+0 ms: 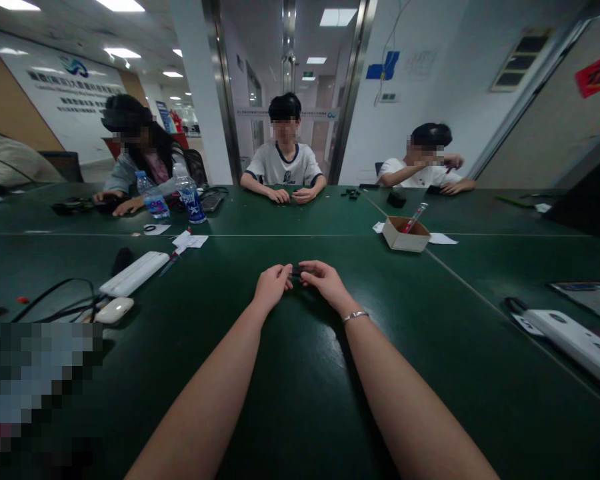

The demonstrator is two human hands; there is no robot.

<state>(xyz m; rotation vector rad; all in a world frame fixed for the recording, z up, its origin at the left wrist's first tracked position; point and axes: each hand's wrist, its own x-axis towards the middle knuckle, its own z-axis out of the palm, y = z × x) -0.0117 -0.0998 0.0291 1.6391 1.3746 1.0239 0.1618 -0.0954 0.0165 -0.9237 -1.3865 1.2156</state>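
Observation:
Both my arms reach forward over a dark green table (300, 413). Between the fingertips of my left hand (273, 288) and my right hand (325, 283) is a small dark piece (297, 271), too small and dim for its kind to show. The left thumb and fingers pinch its left end. On the other end, the right thumb and fingers close in the same way, and a silver bracelet (356, 316) circles that wrist. The fingers partly cover the piece, which is held just above the tabletop.
A cardboard box (405, 239) with a clear-and-red tube stands ahead right. White power strips (135, 273) lie at left and right, cables and a white mouse-like object (115, 311) at left. Two bottles (190, 197) stand further back. Several people sit around the table, small black pieces (351, 193) among them.

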